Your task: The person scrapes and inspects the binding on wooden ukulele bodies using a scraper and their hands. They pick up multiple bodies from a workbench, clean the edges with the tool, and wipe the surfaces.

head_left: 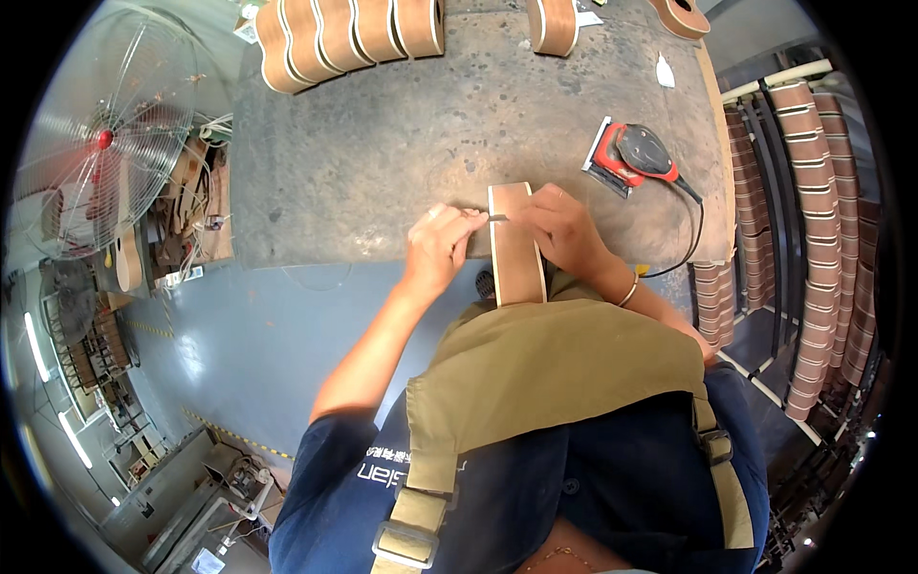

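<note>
A small wooden instrument body (517, 258) with pale edge binding stands on its side at the table's near edge, its lower end against my apron. Across its upward side lies a thin dark strip (498, 218), like a scraper blade. My left hand (440, 239) pinches the strip's left end with closed fingers. On the other side, my right hand (564, 230) has its fingers curled over the body's right edge, at the strip's other end. Those fingers hide that end of the strip.
A red and black corded sander (636, 155) lies to the right on the dark worktable (382, 143). Several similar bodies (349, 38) line the far left, and another body (553, 27) stands farther right. Also there are a white bottle (665, 71), a large fan (105, 139) and a rack of wrapped rolls (813, 239).
</note>
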Motion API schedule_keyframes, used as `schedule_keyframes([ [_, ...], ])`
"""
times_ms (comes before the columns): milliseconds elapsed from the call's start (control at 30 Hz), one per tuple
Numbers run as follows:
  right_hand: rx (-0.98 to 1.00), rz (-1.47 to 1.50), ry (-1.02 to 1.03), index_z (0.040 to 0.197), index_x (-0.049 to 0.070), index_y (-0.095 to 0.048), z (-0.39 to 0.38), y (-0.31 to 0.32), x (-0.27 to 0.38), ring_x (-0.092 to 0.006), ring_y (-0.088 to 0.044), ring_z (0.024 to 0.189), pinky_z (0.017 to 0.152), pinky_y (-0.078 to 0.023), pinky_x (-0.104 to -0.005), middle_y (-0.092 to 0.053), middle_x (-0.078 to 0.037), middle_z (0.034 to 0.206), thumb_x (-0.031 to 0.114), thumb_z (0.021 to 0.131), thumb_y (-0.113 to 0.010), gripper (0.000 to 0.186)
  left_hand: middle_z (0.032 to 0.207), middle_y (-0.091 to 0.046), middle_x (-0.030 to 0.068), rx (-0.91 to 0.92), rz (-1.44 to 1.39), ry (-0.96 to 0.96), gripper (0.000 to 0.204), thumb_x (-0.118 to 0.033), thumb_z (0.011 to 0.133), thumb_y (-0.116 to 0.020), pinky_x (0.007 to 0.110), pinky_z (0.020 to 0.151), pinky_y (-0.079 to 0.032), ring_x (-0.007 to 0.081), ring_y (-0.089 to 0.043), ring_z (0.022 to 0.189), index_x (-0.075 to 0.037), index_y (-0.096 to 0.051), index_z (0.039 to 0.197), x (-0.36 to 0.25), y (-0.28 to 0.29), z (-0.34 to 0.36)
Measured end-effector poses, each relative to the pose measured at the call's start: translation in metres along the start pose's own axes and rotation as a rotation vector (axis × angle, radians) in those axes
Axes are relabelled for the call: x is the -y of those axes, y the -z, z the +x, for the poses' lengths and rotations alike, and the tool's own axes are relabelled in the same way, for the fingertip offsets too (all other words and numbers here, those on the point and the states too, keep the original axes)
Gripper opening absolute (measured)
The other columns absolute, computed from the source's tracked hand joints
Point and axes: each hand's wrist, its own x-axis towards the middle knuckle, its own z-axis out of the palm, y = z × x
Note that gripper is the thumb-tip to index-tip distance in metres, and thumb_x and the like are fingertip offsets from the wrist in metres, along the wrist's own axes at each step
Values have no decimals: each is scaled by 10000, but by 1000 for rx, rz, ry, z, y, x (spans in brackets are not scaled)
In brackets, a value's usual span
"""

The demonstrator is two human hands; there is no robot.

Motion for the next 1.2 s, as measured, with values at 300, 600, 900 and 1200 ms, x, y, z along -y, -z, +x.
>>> schedule_keyframes([
  [300,298,277,-364,964,60,-787,-26,17,38,-280,-649,764,663,-511,-381,-688,-100,815,83,869,-800,99,796,-696,103,294,-157,186,140,50,858,-741,418,699,-539,312,-662,770,-49,-784,947,-40,28,-33],
  [600,108,-64,-106,955,31,-745,-6,17,11,-279,-663,876,722,-525,-370,-701,-111,890,36,833,-779,127,899,-749,102,251,-24,66,202,80,833,-724,389,706,-569,296,-696,810,-46,-787,978,-37,40,14],
  [900,86,-113,-13,972,46,-735,-14,-1,13,-324,-636,909,753,-536,-405,-697,-106,968,16,856,-716,121,842,-689,92,126,142,-37,234,77,830,-725,400,663,-526,289,-649,778,-81,-776,994,-16,7,-13],
  [1200,462,201,-497,793,26,-691,-6,31,38,-336,-621,734,641,-493,-442,-665,-134,802,152,821,-810,175,828,-709,134,472,-145,234,79,31,865,-737,445,699,-536,377,-674,795,-24,-769,912,-49,41,-1],
])
